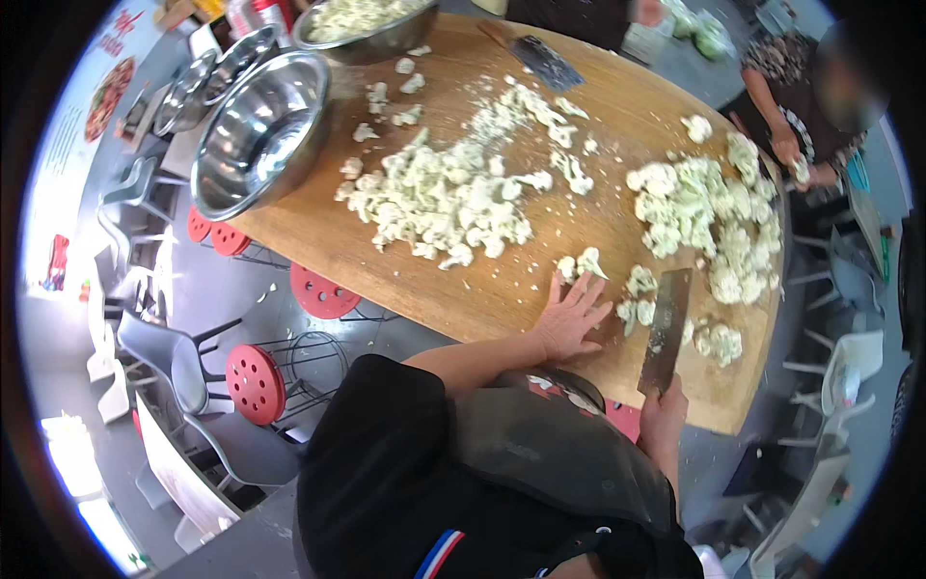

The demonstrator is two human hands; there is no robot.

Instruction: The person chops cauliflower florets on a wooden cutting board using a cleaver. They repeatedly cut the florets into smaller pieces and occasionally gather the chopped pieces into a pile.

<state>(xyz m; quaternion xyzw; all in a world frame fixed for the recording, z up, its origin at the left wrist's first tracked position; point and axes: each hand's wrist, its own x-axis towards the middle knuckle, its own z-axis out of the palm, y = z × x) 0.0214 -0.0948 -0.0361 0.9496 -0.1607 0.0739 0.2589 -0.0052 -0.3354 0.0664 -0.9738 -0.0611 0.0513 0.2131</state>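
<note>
My left hand lies with fingers spread on the wooden table, its fingertips at a couple of small cauliflower florets. In my right hand is the handle of a cleaver, whose broad blade points away from me over the table. Just left of the blade sit a few cut florets, and another cauliflower piece rests to its right. A large pile of cut florets spreads across the middle. Bigger cauliflower chunks are heaped at the right end.
An empty-looking steel bowl stands at the table's left edge, near another bowl filled with florets. A second cleaver lies at the far side. Red stools stand below the left edge. A co-worker handles a piece at right.
</note>
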